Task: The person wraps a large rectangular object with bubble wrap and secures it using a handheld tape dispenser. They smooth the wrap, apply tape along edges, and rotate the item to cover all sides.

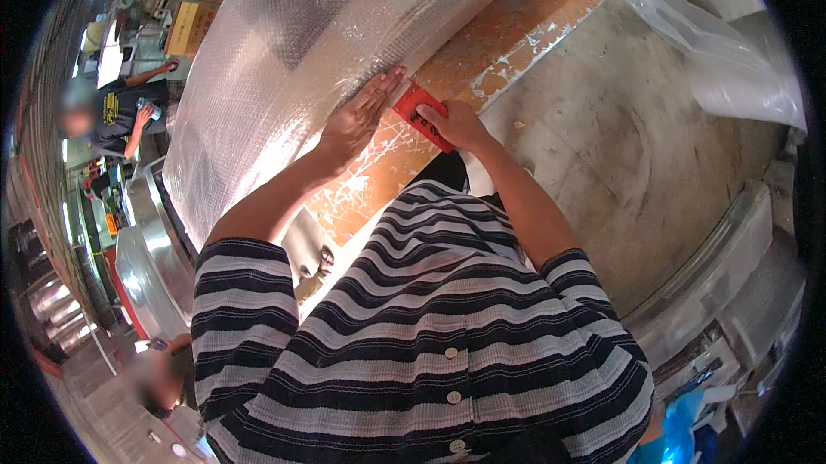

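A large curved bulk wrapped in clear bubble wrap (pixel 318 42) rises in front of me; what lies inside is blurred by the wrap. My left hand (pixel 357 120) lies flat against its lower edge, fingers stretched out and together. Close beside those fingertips, my right hand (pixel 460 124) grips a flat red block (pixel 419 115) with dark markings, its thumb on top. I cannot make out exactly what kind of thing the block is. Beneath both hands runs a scratched orange-brown board (pixel 366 193) with worn white patches.
Loose clear plastic sheeting (pixel 731 77) hangs at the far right above a stained floor (pixel 619 137). Long wrapped pieces (pixel 705 257) lie at the right. On the left, a person in a dark shirt (pixel 120 120) stands near a cardboard box (pixel 194 21); another person (pixel 163 378) is lower left.
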A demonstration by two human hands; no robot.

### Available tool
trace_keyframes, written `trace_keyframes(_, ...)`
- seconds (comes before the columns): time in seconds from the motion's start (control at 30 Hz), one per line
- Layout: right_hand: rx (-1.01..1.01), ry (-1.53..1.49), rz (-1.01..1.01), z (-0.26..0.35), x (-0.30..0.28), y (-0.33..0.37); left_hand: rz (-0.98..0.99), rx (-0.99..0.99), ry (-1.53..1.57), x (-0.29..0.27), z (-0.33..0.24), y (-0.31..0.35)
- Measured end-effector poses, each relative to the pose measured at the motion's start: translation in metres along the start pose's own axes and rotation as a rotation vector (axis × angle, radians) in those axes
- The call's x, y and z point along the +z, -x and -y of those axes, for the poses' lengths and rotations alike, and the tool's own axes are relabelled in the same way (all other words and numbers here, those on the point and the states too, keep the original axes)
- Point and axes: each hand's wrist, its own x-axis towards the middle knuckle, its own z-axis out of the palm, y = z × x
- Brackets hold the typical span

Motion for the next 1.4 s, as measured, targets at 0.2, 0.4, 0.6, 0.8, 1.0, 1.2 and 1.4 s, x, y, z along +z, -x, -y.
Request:
trace_keyframes(0.2,0.080,0.425,-0.118,0.051,-0.023,-0.006,0.079,0.059,-0.164,-0.013,0.010,-0.007)
trace_keyframes(0.4,-0.060,0.673,-0.053,0.008,-0.010,0.025,0.055,-0.016,-0.267,-0.002,-0.005,-0.005)
trace_keyframes(0.6,0.313,0.451,0.073,-0.047,0.016,0.110,0.359,0.214,-0.369,-0.002,-0.031,-0.035)
trace_keyframes(0.8,0.355,0.090,0.198,-0.046,0.037,0.168,-0.011,-0.648,1.842,0.019,-0.072,-0.009)
trace_keyframes(1.0,0.273,-0.619,0.149,-0.069,0.050,0.223,-0.223,-0.422,1.413,-0.028,-0.065,0.106)
trace_keyframes(1.2,0.328,-0.871,-0.016,-0.033,0.113,0.220,-0.404,-1.014,0.944,0.010,-0.023,0.269)
trace_keyframes(1.4,0.294,-0.727,-0.016,0.060,0.165,0.201,-0.514,-0.904,1.125,0.057,-0.053,0.314)
